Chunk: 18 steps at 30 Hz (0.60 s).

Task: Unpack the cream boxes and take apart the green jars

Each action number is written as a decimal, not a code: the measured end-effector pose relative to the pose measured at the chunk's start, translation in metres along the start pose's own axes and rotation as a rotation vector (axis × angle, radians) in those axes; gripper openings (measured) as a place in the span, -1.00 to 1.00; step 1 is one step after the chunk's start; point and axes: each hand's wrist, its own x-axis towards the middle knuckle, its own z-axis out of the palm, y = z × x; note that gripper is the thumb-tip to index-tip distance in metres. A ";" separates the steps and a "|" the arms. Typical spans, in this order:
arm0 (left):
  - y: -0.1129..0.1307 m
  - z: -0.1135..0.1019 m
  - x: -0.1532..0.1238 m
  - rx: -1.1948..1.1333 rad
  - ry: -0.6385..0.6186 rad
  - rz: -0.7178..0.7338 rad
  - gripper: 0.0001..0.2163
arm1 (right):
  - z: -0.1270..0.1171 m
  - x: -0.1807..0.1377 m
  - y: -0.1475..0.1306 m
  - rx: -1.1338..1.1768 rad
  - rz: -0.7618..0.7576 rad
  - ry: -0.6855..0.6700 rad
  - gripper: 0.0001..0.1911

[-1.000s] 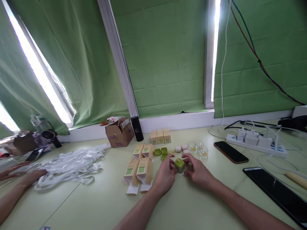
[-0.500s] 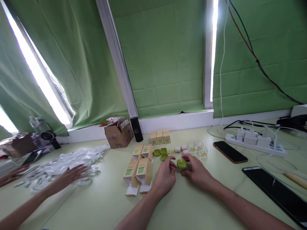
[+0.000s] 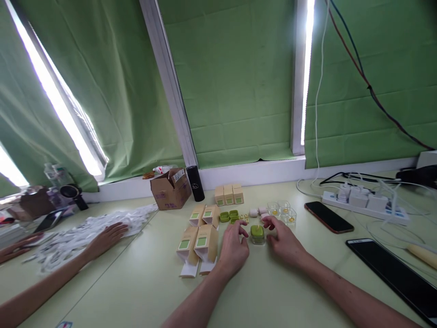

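A small clear square container with a green lid [image 3: 257, 231] stands upright on the table between my two hands. Just to its left is my left hand [image 3: 235, 246], its bent fingers apart and holding nothing. On the other side, my right hand [image 3: 285, 241] is also open, thumb and fingers spread a little away from the container. Beyond them lie several green lids [image 3: 233, 213], small yellowish pieces [image 3: 244, 217], whitish-pink cylinders [image 3: 253, 212] and clear square containers [image 3: 290, 217] with yellow inside. My left hand partly covers one green lid.
Open beige boxes [image 3: 206, 239] stand left of my left hand, with closed small boxes [image 3: 229, 195] behind. A cardboard carton [image 3: 170, 190] and black cylinder [image 3: 195, 183] stand farther back. Phones [image 3: 328, 217] and a power strip [image 3: 365, 205] lie right. Another person's hand [image 3: 107, 238] rests on white strips [image 3: 71, 239].
My right hand has let go of the green-lidded container and moved slightly right. The container now stands free. At left, the other person's hand has moved over the white strips.
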 end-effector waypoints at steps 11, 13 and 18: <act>0.017 0.002 -0.002 0.107 -0.238 -0.126 -0.33 | 0.010 -0.006 -0.007 0.171 -0.069 -0.104 -0.42; 0.020 -0.001 -0.001 0.138 -0.220 -0.118 -0.40 | 0.010 -0.006 -0.005 0.186 -0.069 -0.113 -0.40; 0.019 -0.005 -0.001 0.178 -0.149 -0.095 -0.45 | 0.007 -0.004 -0.003 0.178 -0.043 -0.164 -0.35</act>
